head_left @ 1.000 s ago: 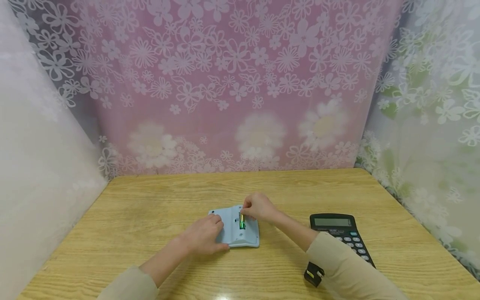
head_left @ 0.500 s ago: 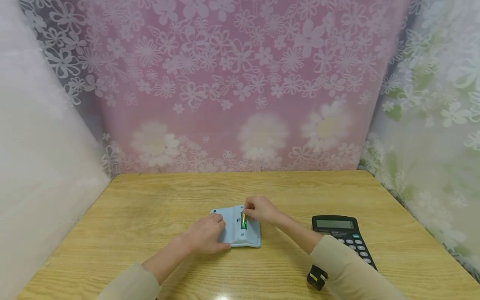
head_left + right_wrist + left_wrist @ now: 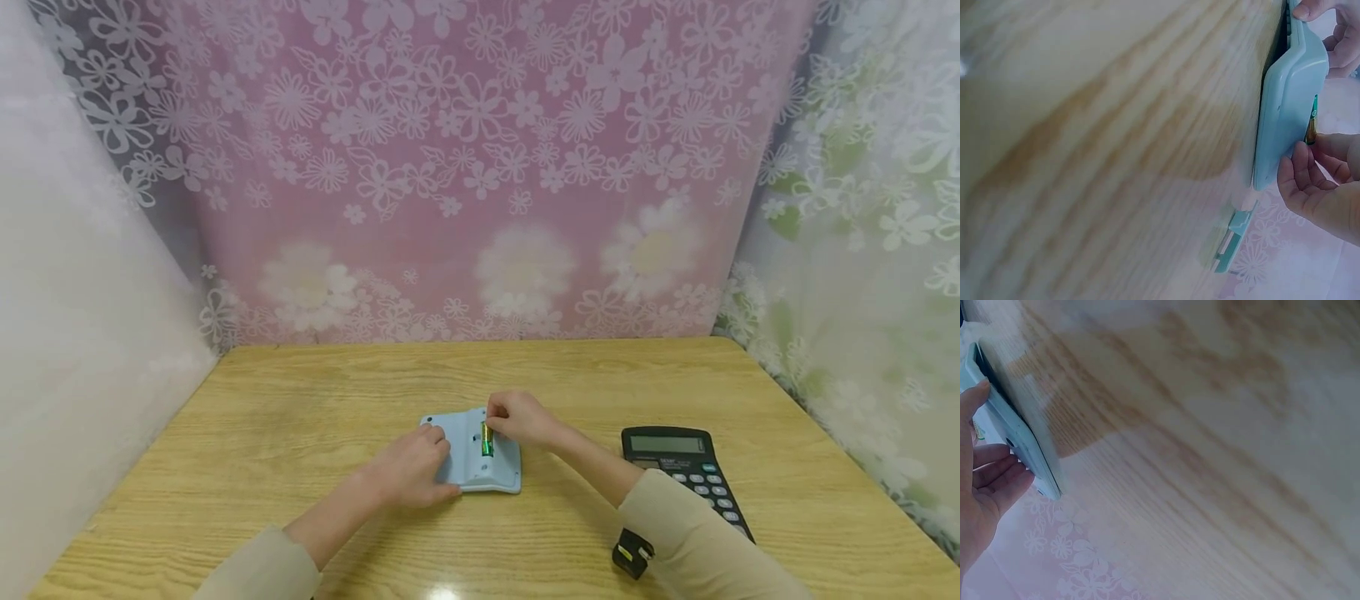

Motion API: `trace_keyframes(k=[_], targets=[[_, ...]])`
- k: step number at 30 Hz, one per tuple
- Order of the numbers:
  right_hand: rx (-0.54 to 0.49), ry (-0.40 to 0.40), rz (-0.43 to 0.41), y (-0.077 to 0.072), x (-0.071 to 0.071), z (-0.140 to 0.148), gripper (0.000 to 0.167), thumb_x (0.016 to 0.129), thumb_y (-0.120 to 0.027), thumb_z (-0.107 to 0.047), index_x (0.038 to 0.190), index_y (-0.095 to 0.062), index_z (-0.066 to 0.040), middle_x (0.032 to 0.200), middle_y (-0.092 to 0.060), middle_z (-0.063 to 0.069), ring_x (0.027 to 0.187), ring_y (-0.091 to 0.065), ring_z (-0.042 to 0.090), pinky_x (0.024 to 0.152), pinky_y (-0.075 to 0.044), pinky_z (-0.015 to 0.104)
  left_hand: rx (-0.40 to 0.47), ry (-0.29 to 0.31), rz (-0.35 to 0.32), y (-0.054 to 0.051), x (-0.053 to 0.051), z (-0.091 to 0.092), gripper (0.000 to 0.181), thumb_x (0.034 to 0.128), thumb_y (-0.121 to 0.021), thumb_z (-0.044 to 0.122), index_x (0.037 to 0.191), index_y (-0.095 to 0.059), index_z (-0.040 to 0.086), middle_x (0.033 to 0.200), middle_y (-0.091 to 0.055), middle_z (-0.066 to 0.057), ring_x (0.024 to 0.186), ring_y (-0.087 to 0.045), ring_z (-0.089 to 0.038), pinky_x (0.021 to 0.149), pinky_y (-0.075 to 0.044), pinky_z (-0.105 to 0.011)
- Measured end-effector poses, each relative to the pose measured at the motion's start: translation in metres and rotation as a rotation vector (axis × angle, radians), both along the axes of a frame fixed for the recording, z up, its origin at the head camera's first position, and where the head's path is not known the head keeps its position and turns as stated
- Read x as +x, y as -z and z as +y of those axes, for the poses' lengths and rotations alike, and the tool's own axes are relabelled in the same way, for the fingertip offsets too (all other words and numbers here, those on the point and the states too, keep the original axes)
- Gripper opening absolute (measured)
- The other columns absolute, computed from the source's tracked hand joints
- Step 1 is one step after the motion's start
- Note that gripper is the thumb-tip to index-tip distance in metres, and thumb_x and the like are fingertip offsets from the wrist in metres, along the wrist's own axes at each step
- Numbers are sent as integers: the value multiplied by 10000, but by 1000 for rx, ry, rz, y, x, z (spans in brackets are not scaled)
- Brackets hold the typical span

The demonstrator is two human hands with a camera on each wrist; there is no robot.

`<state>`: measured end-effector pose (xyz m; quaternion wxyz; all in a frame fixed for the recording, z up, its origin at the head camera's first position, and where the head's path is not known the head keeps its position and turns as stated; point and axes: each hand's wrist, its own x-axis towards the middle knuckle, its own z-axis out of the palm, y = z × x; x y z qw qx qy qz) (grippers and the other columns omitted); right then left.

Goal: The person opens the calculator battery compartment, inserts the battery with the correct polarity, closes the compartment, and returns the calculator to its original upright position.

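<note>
A light blue calculator (image 3: 468, 475) lies face down on the table, with its back and battery slot upward. A green and gold battery (image 3: 487, 439) sits at the slot; I cannot tell whether it is fully seated. My right hand (image 3: 521, 417) pinches the battery's far end with thumb and fingers, also visible in the right wrist view on the battery (image 3: 1312, 125). My left hand (image 3: 412, 467) grips the calculator's left side, thumb at the near edge and fingers over the back. In the left wrist view the calculator (image 3: 1019, 434) shows edge-on beside that hand.
A black calculator (image 3: 667, 444) lies face up at the right, partly under my right sleeve. Beside the sleeve is a small black object (image 3: 628, 557) with a yellow mark. The right wrist view shows a teal plastic piece (image 3: 1233, 240) beyond the light blue calculator. Flowered curtains surround the table.
The head view shifts slightly. Both hands stay in nearly the same places, the left on the light blue calculator and the right at the battery's far end.
</note>
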<state>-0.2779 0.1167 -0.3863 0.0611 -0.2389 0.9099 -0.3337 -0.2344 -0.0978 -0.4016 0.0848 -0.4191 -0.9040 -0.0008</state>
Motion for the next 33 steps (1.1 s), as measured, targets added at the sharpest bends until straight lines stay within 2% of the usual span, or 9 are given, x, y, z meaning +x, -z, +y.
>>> trace_keyframes(k=[15,20,33], targets=[[24,-48,90,6,1,0,169,885,-598,-35,737,-547,-98,637,-448,-36,606,-427,101,532,-351,214,70,36,23,4,-1,-2,446,764,-707,461,804,-604,29,761,-484,-1,681,-412,-114,597,-403,-227],[29,-64,134,5,3,0,170,873,-602,-20,726,-557,-93,627,-439,-48,600,-420,93,528,-347,211,67,9,-6,3,0,-2,447,766,-706,462,818,-606,29,779,-484,-4,701,-422,-120,615,-411,-233],[50,-31,117,0,5,2,149,865,-623,-32,725,-618,-82,634,-490,-45,597,-427,94,522,-353,206,44,-48,-41,1,0,2,498,763,-701,491,903,-628,19,819,-503,1,722,-417,-113,640,-413,-232]])
